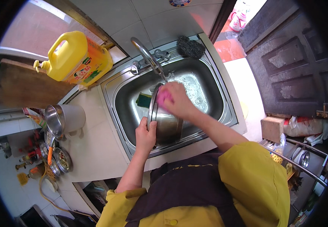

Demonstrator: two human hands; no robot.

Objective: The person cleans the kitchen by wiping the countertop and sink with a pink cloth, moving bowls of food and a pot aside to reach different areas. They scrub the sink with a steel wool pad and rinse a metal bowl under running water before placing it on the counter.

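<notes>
A stainless steel pot is tilted on its side over the sink, its rim facing left. My left hand grips that rim, thumb on the outer wall. In my right hand is a pink cloth, pressed against the pot's outside near the rim; the hand is slightly blurred. Just above that hand ends the spout of a chrome faucet. A green and yellow scouring sponge lies on the sink bottom, left of the pot. The pot's inside is hidden from me.
Steel wool scourers sit on the sink's back right corner. A large yellow pump jug stands at the back left. Along the left counter are a steel bowl, a whitish container and dishes of food. A rack stands at right.
</notes>
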